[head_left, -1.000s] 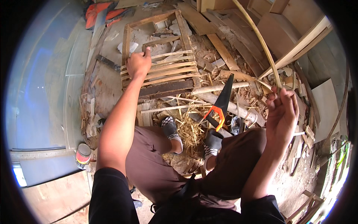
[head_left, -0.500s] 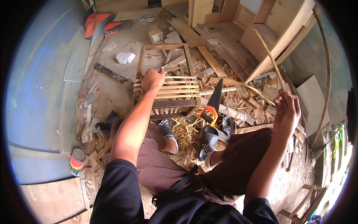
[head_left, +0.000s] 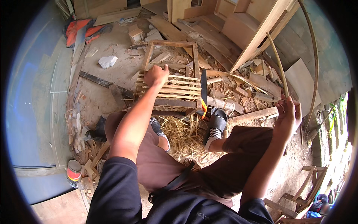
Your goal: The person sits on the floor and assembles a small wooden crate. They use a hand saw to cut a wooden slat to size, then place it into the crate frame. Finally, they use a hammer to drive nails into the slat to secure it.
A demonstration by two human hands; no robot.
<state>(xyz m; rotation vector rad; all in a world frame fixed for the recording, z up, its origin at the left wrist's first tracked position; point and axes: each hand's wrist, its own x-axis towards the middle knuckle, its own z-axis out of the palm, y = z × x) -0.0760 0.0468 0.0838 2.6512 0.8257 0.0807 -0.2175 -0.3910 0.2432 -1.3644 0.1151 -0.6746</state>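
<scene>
A rectangular wooden frame (head_left: 194,59) with thin slats (head_left: 179,88) across its nearer part stands before my feet. My left hand (head_left: 156,75) is closed over the slats at their left side; its fingertips are partly hidden. Off to the right, my right hand (head_left: 287,116) pinches a long, thin bamboo-like strip (head_left: 278,59) that rises above it, slightly bent. Against the frame's right side is a handsaw (head_left: 203,84) with a dark blade and an orange-and-black handle, its lower end near my right sandal (head_left: 217,125).
Straw-like shavings (head_left: 181,136) cover the ground between my feet. Wood offcuts (head_left: 238,91) and boards (head_left: 179,33) lie beyond and to the right. A tall wooden panel (head_left: 257,41) stands at back right. A tin can (head_left: 74,170) sits at left, and a wooden rack (head_left: 307,190) at lower right.
The view has shifted a little. My right foot has moved forward, and the saw now sits closer against the frame, more upright in view. Both hands keep their holds.
</scene>
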